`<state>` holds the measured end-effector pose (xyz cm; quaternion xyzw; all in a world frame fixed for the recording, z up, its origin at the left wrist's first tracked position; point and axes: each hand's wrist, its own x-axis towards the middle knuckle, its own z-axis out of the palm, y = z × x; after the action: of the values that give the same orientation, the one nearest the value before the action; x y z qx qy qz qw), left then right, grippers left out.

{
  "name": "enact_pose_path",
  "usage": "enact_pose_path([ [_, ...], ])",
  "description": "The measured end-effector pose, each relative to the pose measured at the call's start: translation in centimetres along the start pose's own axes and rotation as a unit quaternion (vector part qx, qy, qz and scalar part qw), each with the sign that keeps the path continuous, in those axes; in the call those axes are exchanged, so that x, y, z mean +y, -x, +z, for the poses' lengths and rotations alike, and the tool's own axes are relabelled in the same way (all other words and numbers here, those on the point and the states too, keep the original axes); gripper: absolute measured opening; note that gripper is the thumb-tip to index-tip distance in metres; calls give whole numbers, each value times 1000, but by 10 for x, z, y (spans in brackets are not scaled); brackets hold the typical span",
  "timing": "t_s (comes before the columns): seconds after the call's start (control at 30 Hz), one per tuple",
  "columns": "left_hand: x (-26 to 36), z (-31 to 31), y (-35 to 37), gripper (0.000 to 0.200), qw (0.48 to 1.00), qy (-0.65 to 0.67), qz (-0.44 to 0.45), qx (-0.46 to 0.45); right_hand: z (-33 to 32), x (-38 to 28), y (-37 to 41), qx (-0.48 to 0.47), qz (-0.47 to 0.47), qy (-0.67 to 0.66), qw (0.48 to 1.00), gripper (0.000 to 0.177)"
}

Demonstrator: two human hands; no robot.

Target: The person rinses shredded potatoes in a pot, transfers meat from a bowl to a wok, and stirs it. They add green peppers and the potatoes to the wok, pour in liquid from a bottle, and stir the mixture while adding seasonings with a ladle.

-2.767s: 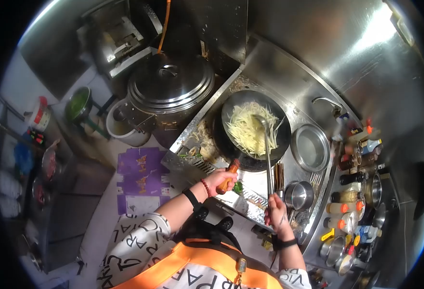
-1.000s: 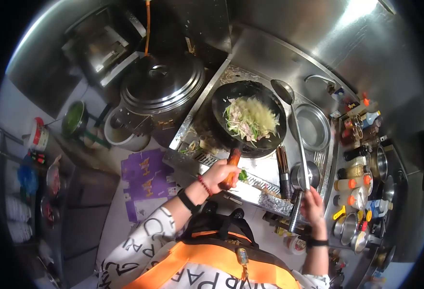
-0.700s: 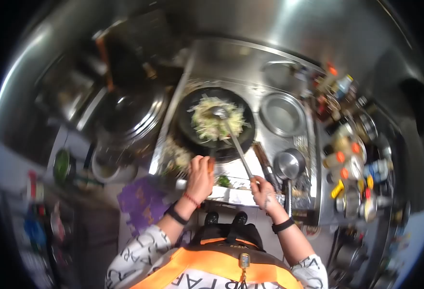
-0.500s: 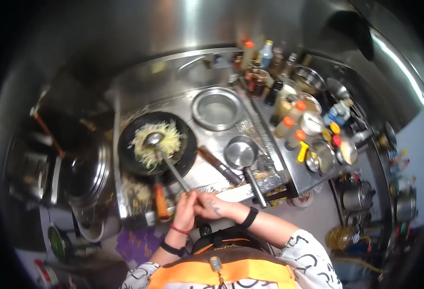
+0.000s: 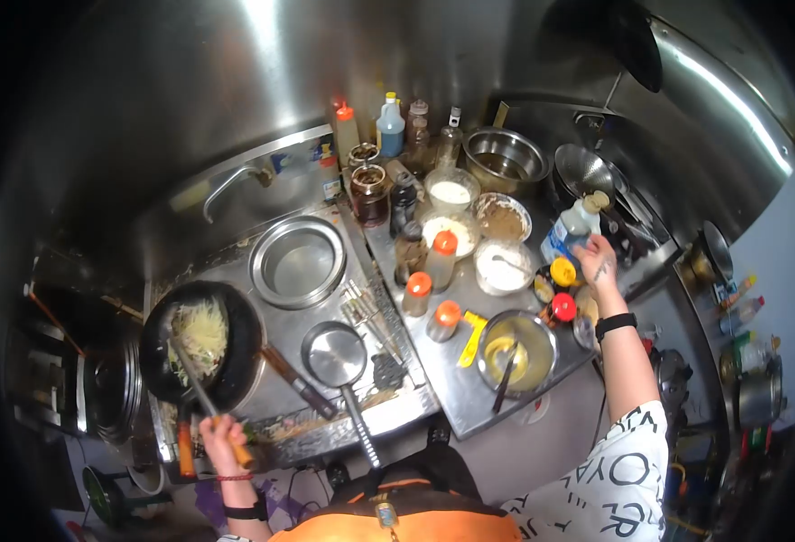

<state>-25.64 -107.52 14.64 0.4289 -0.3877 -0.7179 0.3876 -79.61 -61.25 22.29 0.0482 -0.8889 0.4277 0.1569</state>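
At the lower left, my left hand (image 5: 223, 441) is wrapped round the handle of a long metal ladle (image 5: 200, 388), whose head lies among pale shredded vegetables (image 5: 200, 337) in a black wok (image 5: 239, 316). My right hand (image 5: 596, 259) is at the right side of the counter, its fingers bent against a clear bottle (image 5: 570, 228) with a blue label and a cork-like top. The fingers look closed round the bottle's lower side. Below that hand stand jars with a yellow lid (image 5: 562, 271) and a red lid (image 5: 562, 307).
A round metal pot (image 5: 298, 262) and a small saucepan (image 5: 335, 354) sit on the stove. Bowls of white powder (image 5: 503, 267) and brown powder (image 5: 504, 219), orange-capped bottles (image 5: 418, 294) and a metal bowl of yellow mixture (image 5: 517, 352) occupy the right counter.
My hands were together on the ladle's handle. My right hand has let go and moved right to the bottle, while my left still holds the ladle. The view has shifted right.
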Motion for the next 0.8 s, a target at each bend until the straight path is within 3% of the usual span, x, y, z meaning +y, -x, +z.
enact_pose_path([
  [0.03,1,10,1,23,999,32,33,-6,-2,33,-26,9,12,24,1000,59],
  [0.07,1,12,-2,14,994,98,44,-32,-3,66,-50,-37,29,-49,998,63],
  [0.1,4,8,-11,14,984,167,11,-63,-5,65,-57,-14,68,-15,997,64],
  [0.17,11,23,3,25,945,309,-44,-101,18,135,-98,24,68,-1,997,61],
  [0.2,22,46,18,33,915,384,-61,-106,16,140,-106,-53,93,-89,990,51],
  [0.23,29,69,35,36,913,386,-63,-112,15,118,-104,-75,100,-55,991,41],
  [0.27,37,86,51,40,911,392,-56,-113,26,146,-119,-94,57,-117,987,37],
  [0.3,38,87,58,41,900,413,-52,-131,33,140,-120,-74,86,-154,981,35],
  [0.33,36,83,64,43,887,434,-47,-149,37,128,-118,-94,73,-264,957,36],
  [0.37,38,86,69,42,886,433,-39,-162,69,120,-135,-148,117,-295,937,38],
  [0.4,41,90,75,42,885,430,-30,-174,47,150,-136,-81,131,-308,939,41],
  [0.47,47,100,85,39,884,433,-13,-176,51,155,-152,-19,160,-195,968,45],
  [0.5,49,103,88,38,884,434,-11,-173,51,153,-159,-12,189,-208,960,48],
  [0.53,50,104,91,37,886,429,-11,-176,45,139,-157,-22,150,-186,971,51],
  [0.57,49,104,94,36,883,435,-13,-175,45,144,-173,-17,158,-82,984,52],
  [0.6,48,103,96,36,881,439,-18,-177,37,112,-160,-6,156,-117,981,54],
  [0.67,43,101,100,34,883,436,-19,-173,29,114,-181,26,88,-132,987,48],
  [0.73,39,96,102,32,897,415,-20,-153,5,71,-181,-5,34,-156,987,45],
  [0.8,36,91,103,29,909,393,-31,-134,-16,-7,-152,-24,39,-184,982,45],
])
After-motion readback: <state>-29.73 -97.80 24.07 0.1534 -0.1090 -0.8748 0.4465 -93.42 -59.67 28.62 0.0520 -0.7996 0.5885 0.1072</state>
